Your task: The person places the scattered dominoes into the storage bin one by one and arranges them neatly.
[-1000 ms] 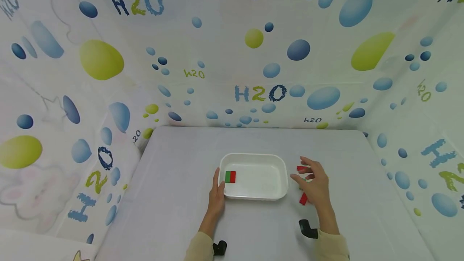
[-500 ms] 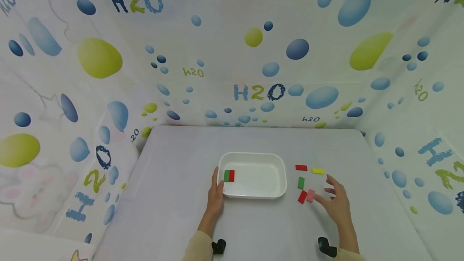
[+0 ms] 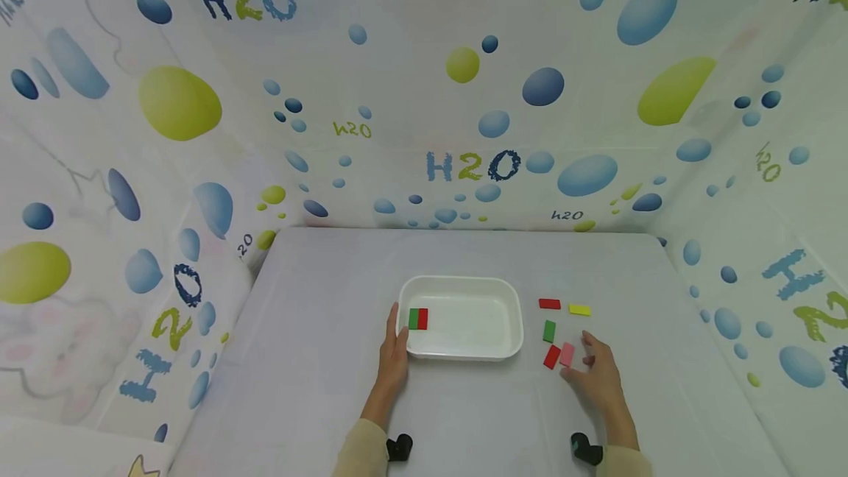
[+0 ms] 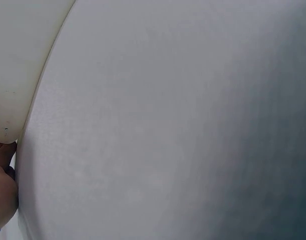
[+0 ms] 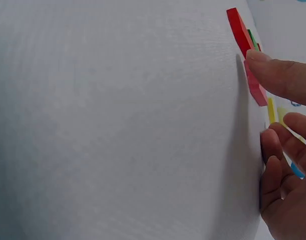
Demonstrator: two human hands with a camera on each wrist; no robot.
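My left hand [image 3: 394,359] holds the left side of a white rectangular tray [image 3: 473,353], its thumb at the rim and its fingers along the outer wall. Inside the tray, a green block [image 3: 414,319] and a red block [image 3: 422,319] lie side by side at the left end. To the right of the tray my right hand [image 3: 599,374] hovers with thumb and fingers spread apart. Its thumb is beside a flat pink block [image 3: 567,355], which also shows in the right wrist view; whether they touch I cannot tell. A red block [image 3: 552,357] lies just left of the pink one.
Beyond the right hand are a green block [image 3: 549,331], a second red block [image 3: 549,304] and a yellow block [image 3: 579,310]. All rest on a white-covered table [image 3: 318,300]. A patterned curtain [image 3: 397,94] stands behind and on both sides.
My right hand has moved off the blocks near the tray to the right, then slightly back left toward the pink block. The left hand stays at the tray.
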